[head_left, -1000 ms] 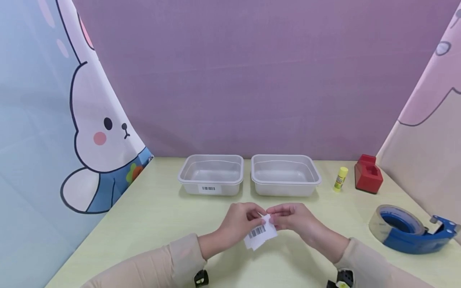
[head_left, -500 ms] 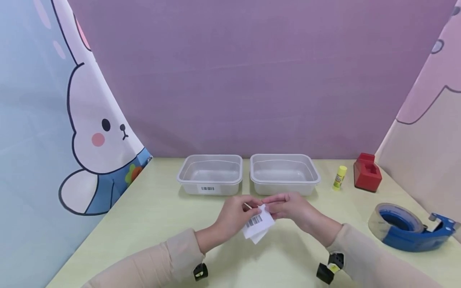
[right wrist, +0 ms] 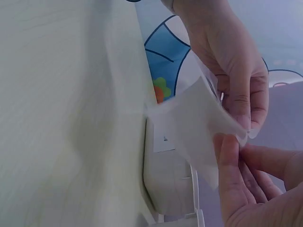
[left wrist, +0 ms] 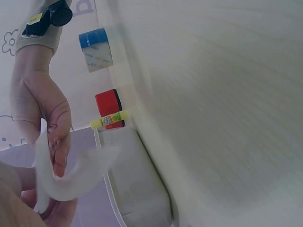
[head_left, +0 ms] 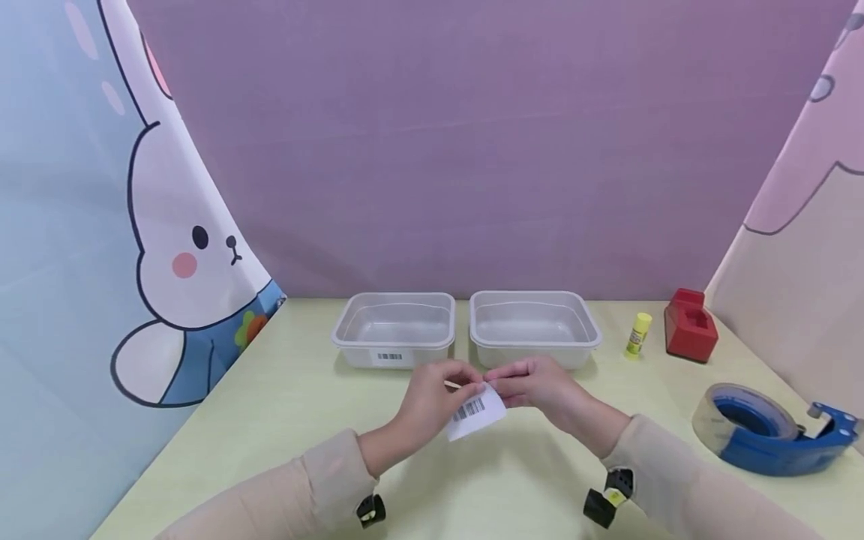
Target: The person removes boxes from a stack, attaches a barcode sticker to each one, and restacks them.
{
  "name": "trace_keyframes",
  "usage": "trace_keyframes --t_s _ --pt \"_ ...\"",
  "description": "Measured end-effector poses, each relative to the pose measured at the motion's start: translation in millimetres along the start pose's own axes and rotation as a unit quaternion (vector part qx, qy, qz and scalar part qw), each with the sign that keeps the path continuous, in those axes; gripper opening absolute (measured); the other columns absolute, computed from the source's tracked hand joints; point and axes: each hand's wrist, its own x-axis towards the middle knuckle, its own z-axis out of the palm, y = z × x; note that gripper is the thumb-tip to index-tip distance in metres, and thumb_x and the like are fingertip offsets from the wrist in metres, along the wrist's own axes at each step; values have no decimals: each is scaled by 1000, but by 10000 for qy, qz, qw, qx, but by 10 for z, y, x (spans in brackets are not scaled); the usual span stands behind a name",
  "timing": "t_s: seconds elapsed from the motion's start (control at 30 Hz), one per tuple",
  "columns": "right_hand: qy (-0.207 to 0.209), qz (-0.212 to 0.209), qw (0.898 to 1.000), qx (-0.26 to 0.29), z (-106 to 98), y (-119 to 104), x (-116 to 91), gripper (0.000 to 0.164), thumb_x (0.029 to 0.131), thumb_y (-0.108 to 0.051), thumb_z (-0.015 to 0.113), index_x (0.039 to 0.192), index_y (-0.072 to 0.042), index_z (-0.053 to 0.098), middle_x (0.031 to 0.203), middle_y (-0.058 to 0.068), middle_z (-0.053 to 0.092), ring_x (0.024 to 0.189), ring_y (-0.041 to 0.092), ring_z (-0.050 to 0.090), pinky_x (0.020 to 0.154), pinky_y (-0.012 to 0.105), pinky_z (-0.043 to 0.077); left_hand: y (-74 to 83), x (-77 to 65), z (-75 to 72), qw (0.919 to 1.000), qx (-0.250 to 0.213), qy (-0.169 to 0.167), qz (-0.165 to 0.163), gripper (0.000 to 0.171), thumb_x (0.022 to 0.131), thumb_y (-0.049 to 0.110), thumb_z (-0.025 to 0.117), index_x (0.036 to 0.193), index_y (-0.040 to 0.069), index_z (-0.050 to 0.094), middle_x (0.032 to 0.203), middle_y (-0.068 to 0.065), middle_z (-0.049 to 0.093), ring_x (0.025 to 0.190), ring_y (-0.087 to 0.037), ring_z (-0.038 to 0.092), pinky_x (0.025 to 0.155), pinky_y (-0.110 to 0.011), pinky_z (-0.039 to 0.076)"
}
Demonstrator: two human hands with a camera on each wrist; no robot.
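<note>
In the head view a white barcode label [head_left: 481, 421] is held up over the table, its printed bars facing the person. My left hand [head_left: 432, 397] pinches it by the upper left, thumb over the front. At its top corner my right hand [head_left: 540, 386] pinches with thumb and fingertips, and both hands' fingertips meet there. The left wrist view shows white paper [left wrist: 78, 182] bent into a curve below the fingers. From the right wrist, the blank back of the paper [right wrist: 189, 120] hangs out from between the two thumbs.
Two clear plastic tubs stand at the back; the left tub [head_left: 351, 352] bears a barcode label [head_left: 390, 357] on its front, and the right tub [head_left: 533, 355] stands beside it. Further right are a glue stick [head_left: 637, 335], a red stamp-like block [head_left: 690, 330] and a blue tape dispenser [head_left: 776, 450].
Both hands have moved up and slightly left with the label. The lower paper layer that stuck out beneath it no longer shows in the head view.
</note>
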Motion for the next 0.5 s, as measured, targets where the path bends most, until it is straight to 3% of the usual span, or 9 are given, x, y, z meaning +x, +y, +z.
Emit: trace_keyframes --t_s 0.23,0.5 --pt "108 -37 9991 -399 20 90 -23 27 88 -7 68 110 6 69 103 14 74 87 13 69 77 29 58 94 -55 -48 9993 85 149 326 5 82 9 76 87 9 74 84 0 74 76 -8 66 69 -16 56" --pt "64 411 9984 -391 -9 337 -38 25 85 -4 69 107 8 68 104 14 72 85 14 68 80 32 58 104 -30 -141 9993 -159 211 270 5 84 8 74 88 7 72 83 -2 74 71 -7 67 65 -17 56"
